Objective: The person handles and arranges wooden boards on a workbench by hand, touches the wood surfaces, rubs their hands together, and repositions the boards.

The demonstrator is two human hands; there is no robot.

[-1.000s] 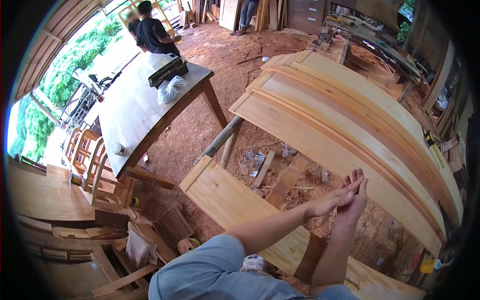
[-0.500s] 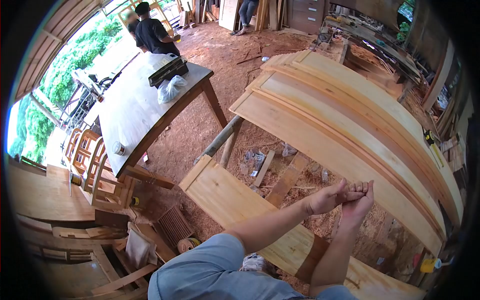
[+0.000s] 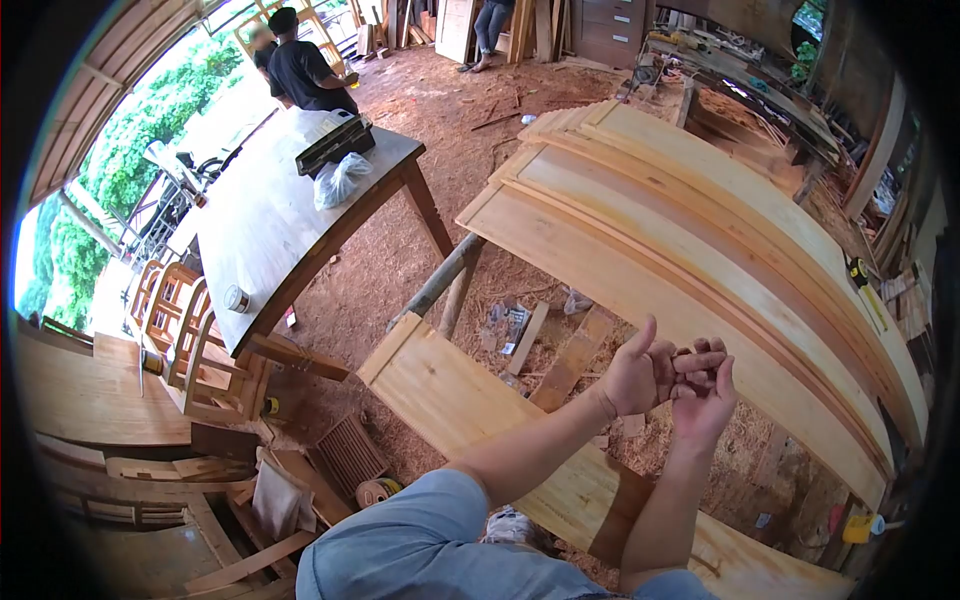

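Observation:
My left hand (image 3: 634, 376) and my right hand (image 3: 704, 402) meet in front of me, above the gap between the wooden panels. The left thumb points up, apart from its bent fingers. Those fingers touch the loosely curled fingers of my right hand, whose palm faces up. No tool shows in either hand; the spot where the fingertips overlap is partly hidden. Beyond the hands lies a stack of long pale wooden panels (image 3: 640, 265). Under my forearms runs another wooden board (image 3: 450, 385).
A tape measure (image 3: 858, 272) rests on the panels at right. A yellow container (image 3: 858, 529) is low right. To the left stand a table (image 3: 250, 210) with a toolbox (image 3: 335, 145), and wooden chair frames (image 3: 195, 340). Two people (image 3: 305, 75) stand behind it; another person's legs (image 3: 490, 30) show farther back.
My hands were clasped more tightly together. Now the left thumb has lifted and the fingers have loosened, with the left hand slightly more to the left.

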